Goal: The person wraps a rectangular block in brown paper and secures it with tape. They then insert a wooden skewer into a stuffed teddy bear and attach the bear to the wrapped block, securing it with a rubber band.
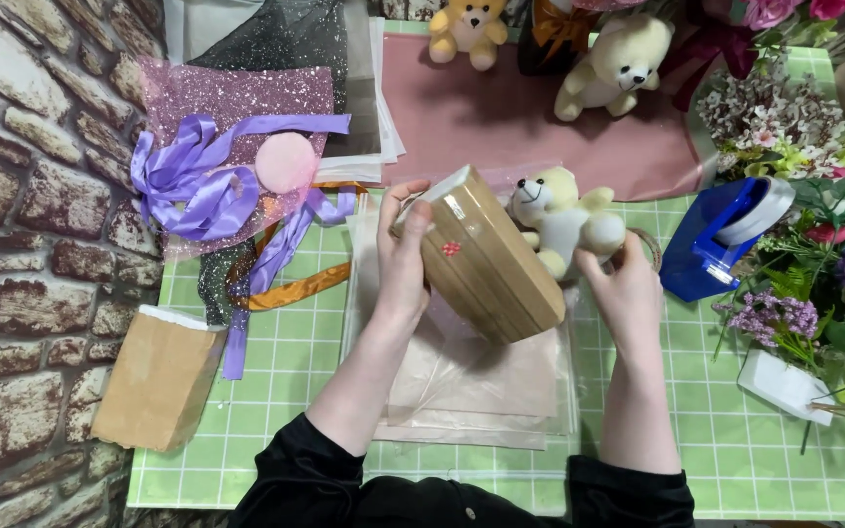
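Observation:
My left hand (403, 259) grips the open white-rimmed end of a tan cardboard box (491, 264) that is tilted over the mat. My right hand (628, 288) holds a small cream teddy bear (564, 217) from below, right beside the box's upper right side. Under both hands lies a stack of clear and pale pink wrapping sheets (471, 391) on a green grid cutting mat (276, 391).
A second tan box (158, 376) lies at the mat's left edge. Purple ribbon bow (198, 186) with pink glitter mesh sits at upper left. A blue tape dispenser (721, 240) and artificial flowers (823, 254) crowd the right. More plush bears (613, 64) rest on pink paper behind.

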